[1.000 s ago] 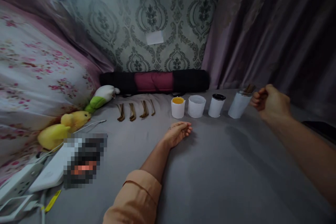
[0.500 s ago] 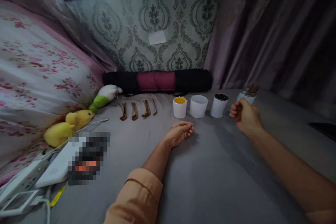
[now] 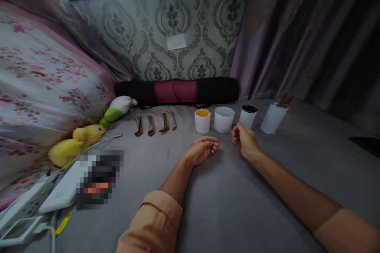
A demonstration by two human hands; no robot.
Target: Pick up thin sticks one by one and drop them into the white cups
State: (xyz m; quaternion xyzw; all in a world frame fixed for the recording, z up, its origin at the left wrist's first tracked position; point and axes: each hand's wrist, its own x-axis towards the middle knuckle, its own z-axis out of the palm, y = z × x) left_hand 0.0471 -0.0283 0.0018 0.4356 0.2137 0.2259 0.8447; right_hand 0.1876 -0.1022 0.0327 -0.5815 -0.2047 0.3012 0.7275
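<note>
My left hand [image 3: 204, 151] lies on the grey sheet in front of a white-wrapped cup with yellow inside [image 3: 202, 121]. Its fingers are curled loosely together, with nothing visible in them. Close to the white-wrapped container with a black top [image 3: 248, 115], my right hand [image 3: 245, 140] is closed in a fist and covers that container's lower part. Whatever the fist may hold is hidden. Between these containers stands a wider white cup [image 3: 224, 120]. On the right, a white-wrapped jar [image 3: 273, 118] leans a little in the picture, with thin brown sticks [image 3: 286, 99] poking out.
Several small bunches of bent brown sticks [image 3: 151, 125] lie to the left. A black and maroon roll [image 3: 175, 91] runs along the wall. Plush toys [image 3: 89, 135], a power strip [image 3: 28, 201], cables and a white box [image 3: 67, 185] occupy the left side.
My right hand has moved left, from in front of the jar with sticks to in front of the black-topped container. The jar now shows fully. My left hand stays in place.
</note>
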